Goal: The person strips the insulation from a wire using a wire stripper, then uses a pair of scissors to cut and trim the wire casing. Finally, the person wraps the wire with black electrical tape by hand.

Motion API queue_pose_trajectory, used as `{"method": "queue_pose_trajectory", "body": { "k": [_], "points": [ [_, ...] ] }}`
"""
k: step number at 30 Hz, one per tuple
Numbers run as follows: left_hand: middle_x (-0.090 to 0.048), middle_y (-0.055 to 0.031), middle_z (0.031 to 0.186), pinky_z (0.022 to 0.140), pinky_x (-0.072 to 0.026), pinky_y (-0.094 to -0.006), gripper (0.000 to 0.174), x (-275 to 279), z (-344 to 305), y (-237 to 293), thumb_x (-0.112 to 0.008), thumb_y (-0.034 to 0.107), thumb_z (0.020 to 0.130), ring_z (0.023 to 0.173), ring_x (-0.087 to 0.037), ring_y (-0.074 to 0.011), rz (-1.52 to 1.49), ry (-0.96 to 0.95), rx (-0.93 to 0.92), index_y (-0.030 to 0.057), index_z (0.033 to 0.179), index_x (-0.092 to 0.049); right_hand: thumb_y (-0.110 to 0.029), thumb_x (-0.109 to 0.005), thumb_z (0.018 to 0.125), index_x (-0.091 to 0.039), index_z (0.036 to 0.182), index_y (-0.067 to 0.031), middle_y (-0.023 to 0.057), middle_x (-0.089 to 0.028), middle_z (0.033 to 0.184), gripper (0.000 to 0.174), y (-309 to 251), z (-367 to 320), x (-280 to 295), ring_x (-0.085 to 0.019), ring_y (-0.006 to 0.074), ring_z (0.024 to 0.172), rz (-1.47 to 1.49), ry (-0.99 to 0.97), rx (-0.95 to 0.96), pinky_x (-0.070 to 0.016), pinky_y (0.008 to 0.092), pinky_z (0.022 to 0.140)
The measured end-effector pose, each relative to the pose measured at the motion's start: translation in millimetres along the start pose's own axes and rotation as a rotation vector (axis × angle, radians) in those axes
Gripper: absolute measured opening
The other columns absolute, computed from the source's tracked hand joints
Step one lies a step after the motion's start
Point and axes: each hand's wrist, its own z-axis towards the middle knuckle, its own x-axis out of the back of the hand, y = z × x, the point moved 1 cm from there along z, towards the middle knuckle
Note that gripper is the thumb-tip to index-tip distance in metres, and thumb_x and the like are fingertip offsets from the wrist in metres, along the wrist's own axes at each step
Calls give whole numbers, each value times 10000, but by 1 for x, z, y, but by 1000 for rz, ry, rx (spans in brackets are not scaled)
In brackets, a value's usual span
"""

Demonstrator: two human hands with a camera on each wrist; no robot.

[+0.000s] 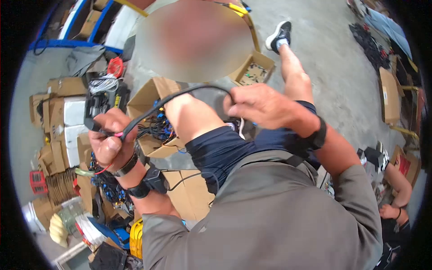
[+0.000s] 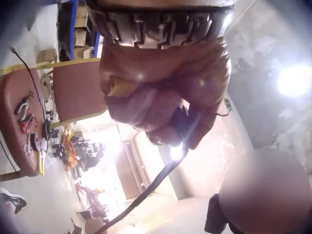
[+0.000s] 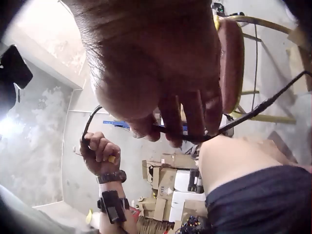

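Observation:
A black cable (image 1: 180, 93) arches between my two hands above the lap. My left hand (image 1: 110, 135) grips one end of it, with a small pink-red piece (image 1: 118, 134) showing by the thumb. In the left wrist view the cable (image 2: 141, 195) runs down from the pinched thumb and fingers. My right hand (image 1: 261, 107) holds the cable farther along, thumb against fingers. The cable (image 3: 263, 106) passes across the fingers in the right wrist view and trails off to the right. Something small and yellow (image 2: 120, 87) shows at a left finger.
An open cardboard box (image 1: 155, 148) of tangled wires stands beside the knee. A shallow box (image 1: 254, 69) of small parts lies ahead. Pliers (image 2: 23, 108) and other tools lie on a red chair (image 2: 14, 83). Another person's arm (image 1: 398, 189) is at far right.

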Motion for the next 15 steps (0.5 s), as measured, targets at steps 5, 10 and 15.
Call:
{"method": "queue_pose_trajectory", "body": {
  "k": [5, 10, 15],
  "points": [
    [-531, -110, 787, 491, -355, -274, 433, 0, -6, 2, -841, 253, 715, 580, -456, -149, 75, 0, -35, -45, 957, -643, -131, -607, 924, -594, 902, -32, 63, -628, 810, 103, -55, 26, 47, -596, 176, 760, -281, 122, 141, -466, 302, 703],
    [-522, -107, 841, 510, -334, -261, 361, -3, -5, -5, -799, 226, 794, 620, -443, -148, -5, 10, -73, -28, 995, -638, -159, -582, 955, -602, 981, -45, 69, -625, 868, 119, -101, 52, 90, -608, 177, 813, -267, 60, 400, -488, 305, 742],
    [-579, -139, 876, 512, -349, -248, 322, -7, -5, -11, -767, 205, 817, 619, -481, -146, 55, 42, -8, -25, 993, -626, -86, -540, 986, -616, 1112, -28, 86, -641, 986, 158, -102, 62, 111, -622, 186, 893, -204, -50, 449, -491, 318, 779]
  ]
}}
